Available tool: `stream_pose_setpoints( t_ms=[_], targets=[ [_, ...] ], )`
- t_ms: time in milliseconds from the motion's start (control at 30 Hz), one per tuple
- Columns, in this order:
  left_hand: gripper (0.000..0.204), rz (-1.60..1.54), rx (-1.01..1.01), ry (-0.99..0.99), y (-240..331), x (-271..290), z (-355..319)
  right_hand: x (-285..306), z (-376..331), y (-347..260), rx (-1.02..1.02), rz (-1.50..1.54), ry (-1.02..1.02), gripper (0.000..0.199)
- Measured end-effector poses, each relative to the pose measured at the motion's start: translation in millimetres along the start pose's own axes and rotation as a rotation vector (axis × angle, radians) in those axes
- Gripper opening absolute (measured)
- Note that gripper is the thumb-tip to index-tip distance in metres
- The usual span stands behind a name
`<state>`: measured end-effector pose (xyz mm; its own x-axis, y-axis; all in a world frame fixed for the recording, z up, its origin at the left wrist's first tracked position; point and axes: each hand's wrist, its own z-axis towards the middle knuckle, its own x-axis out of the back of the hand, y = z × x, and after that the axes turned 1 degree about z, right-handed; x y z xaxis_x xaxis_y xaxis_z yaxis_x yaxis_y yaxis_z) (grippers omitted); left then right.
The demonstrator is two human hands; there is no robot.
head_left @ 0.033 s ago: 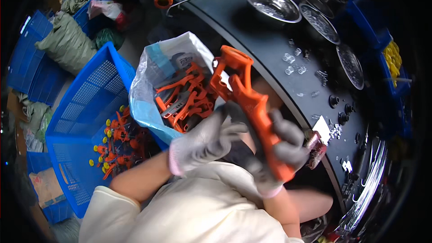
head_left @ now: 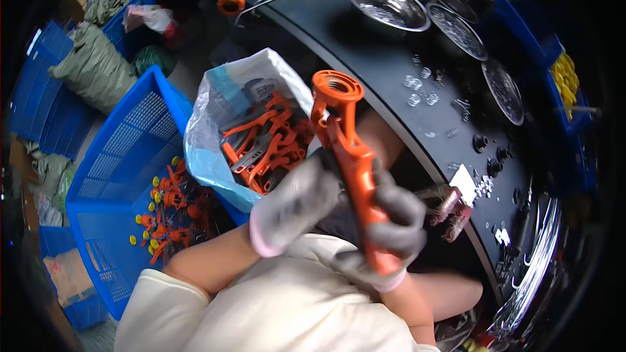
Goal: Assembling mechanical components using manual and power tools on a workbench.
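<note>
My right hand (head_left: 398, 221), in a grey-coated glove, is closed round the lower part of an orange plastic tool body (head_left: 352, 163). This long body stands tilted before my chest, with a threaded ring at its top end and a dark strip along its left side. My left hand (head_left: 297, 199), gloved too, is against or close beside the dark strip; motion smears its fingers, and I cannot tell if they grip. Behind it, a white plastic bag (head_left: 218, 156) holds several orange handle-like parts (head_left: 274, 137).
A blue crate (head_left: 98, 221) at left holds orange assemblies with yellow knobs (head_left: 155, 194). On the dark table (head_left: 365, 65) are metal bowls (head_left: 390, 5), small clear and black parts, and metal rods (head_left: 531, 280). A red-handled clamp-like piece (head_left: 453, 212) juts from its edge.
The orange tool body has swung more upright and slightly left, its threaded ring now facing me more. My right hand moved left with it; my left fingers have drawn in and blurred.
</note>
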<state>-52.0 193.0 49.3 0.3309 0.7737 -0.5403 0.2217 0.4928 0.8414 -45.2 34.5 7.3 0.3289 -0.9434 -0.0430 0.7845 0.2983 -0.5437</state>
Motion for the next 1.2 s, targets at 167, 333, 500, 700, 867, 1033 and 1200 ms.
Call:
stream_pose_setpoints(
  t_ms=[167,333,500,700,867,1033,1200],
  targets=[
    [0.067,0.363,-0.105,0.098,-26,-21,29,-3,-12,-51,-0.732,0.027,0.433,0.064],
    [0.075,0.382,0.053,0.104,-46,-19,16,30,-7,-64,-0.972,-0.267,0.216,0.044],
    [0.068,-0.011,0.028,0.167,-39,-11,13,48,25,-64,-1.073,-0.253,-0.077,0.034],
    [0.076,-0.403,0.221,0.02,-33,0,27,71,57,-31,-1.219,-0.081,-0.256,0.027],
    [0.062,-0.544,-0.036,0.03,-36,4,43,109,57,-23,-0.964,-0.797,-0.194,0.034],
    [0.058,-0.401,0.168,0.15,-38,22,45,157,37,-16,-1.222,-1.419,-0.165,0.032],
    [0.052,-0.366,0.149,0.102,-47,-1,59,139,40,-27,-1.064,-1.022,0.045,0.024]
  ],
)
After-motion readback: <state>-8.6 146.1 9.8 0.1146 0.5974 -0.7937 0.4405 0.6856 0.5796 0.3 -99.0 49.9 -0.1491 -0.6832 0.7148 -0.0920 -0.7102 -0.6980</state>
